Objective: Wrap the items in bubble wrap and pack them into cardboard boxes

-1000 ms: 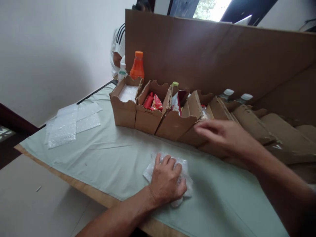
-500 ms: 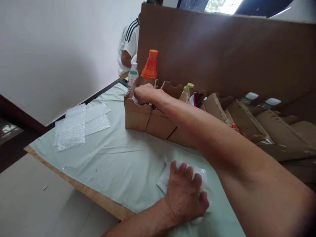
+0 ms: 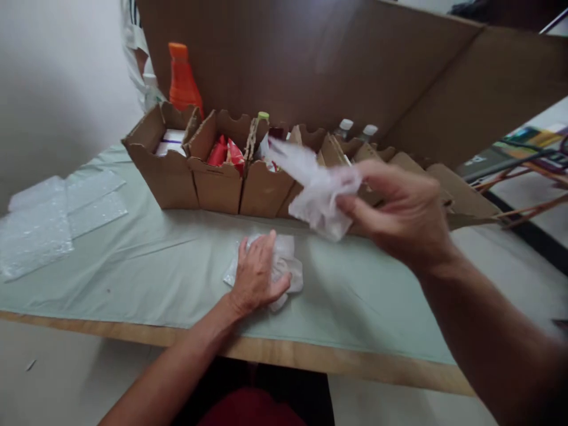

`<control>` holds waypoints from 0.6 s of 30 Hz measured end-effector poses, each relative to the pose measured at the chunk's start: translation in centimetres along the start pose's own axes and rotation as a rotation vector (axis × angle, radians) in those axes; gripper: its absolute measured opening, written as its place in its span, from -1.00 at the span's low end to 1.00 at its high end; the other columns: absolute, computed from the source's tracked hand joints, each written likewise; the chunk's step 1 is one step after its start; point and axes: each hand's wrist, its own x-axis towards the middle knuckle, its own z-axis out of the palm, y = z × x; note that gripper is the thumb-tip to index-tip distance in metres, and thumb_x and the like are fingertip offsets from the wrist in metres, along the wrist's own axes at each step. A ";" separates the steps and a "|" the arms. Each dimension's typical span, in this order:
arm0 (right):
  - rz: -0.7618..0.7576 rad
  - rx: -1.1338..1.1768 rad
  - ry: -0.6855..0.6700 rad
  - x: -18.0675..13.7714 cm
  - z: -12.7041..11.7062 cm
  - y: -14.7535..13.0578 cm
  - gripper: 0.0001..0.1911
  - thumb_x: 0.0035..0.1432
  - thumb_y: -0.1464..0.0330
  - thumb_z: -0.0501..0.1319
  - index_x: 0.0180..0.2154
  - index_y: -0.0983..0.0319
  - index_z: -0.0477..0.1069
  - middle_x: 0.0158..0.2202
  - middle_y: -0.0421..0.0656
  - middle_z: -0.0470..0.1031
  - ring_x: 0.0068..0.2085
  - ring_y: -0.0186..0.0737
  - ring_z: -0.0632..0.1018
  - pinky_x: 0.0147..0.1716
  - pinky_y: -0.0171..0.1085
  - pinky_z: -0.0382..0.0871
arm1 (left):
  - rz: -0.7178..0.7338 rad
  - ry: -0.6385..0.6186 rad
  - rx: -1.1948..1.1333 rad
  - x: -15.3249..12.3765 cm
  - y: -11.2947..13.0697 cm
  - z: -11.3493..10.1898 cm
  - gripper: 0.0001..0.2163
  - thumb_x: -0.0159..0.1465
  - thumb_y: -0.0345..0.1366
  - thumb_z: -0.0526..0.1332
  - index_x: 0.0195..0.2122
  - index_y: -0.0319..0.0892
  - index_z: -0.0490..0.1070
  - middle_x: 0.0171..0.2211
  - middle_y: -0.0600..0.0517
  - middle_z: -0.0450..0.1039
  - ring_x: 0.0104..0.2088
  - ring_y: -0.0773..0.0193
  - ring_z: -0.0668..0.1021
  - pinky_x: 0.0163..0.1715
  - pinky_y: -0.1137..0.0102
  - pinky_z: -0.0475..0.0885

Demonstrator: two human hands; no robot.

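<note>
My right hand (image 3: 394, 207) pinches a crumpled white tissue (image 3: 322, 201) between thumb and fingers. The tissue hangs in the air in front of the cardboard bins and is slightly blurred. My left hand (image 3: 257, 272) rests on the table, its thumb and fingers apart. Beneath and beside it lies another crumpled tissue (image 3: 288, 269), on top of a piece of bubble wrap (image 3: 229, 273). The palm hides part of both. In the leftmost cardboard bin (image 3: 164, 183) sits a white and purple pack (image 3: 172, 142), likely of tissues.
Red packets (image 3: 226, 152) fill the second bin. Behind the row stand an orange bottle (image 3: 183, 80), white-capped bottles (image 3: 344, 127) and a tall cardboard panel (image 3: 284, 65). Bubble wrap sheets (image 3: 39, 225) lie left on the cloth-covered table (image 3: 168, 278). A person's sleeve (image 3: 135, 35) shows behind.
My right hand has come out of the leftmost bin, moving right and toward me with a tissue. My left hand stays on the bubble wrap, fingers less curled. The view has turned right.
</note>
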 end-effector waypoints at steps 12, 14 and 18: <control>0.148 0.224 -0.695 -10.3 6.6 5.4 -0.17 0.10 0.25 0.39 0.37 0.03 0.21 0.19 -0.05 0.51 0.15 0.10 0.52 0.19 0.15 0.34 | -0.131 -0.293 0.180 -5.9 -4.6 -9.0 -0.04 0.19 0.12 0.34 0.48 -0.10 -0.10 0.47 -0.33 0.02 0.45 -0.33 0.13 0.34 -0.25 0.15; 0.132 0.168 -0.690 -10.2 7.2 6.0 -0.07 0.01 0.19 0.47 0.38 0.02 0.21 0.33 0.01 0.35 0.28 0.24 0.40 0.26 0.26 0.23 | -0.137 -0.331 0.222 -6.2 -5.6 -8.9 0.05 0.10 0.13 0.40 0.48 -0.17 -0.10 0.46 -0.38 0.01 0.46 -0.40 0.08 0.34 -0.28 0.12; 0.153 0.264 -0.717 -10.6 9.6 7.0 0.00 -0.08 0.15 0.52 0.37 0.06 0.23 0.48 0.07 0.07 0.44 0.32 0.18 0.33 0.27 0.14 | -0.153 -0.380 0.124 -4.4 -6.2 -6.7 0.06 0.08 -0.02 0.43 0.49 -0.24 -0.12 0.45 -0.38 0.07 0.46 -0.41 0.06 0.35 -0.26 0.13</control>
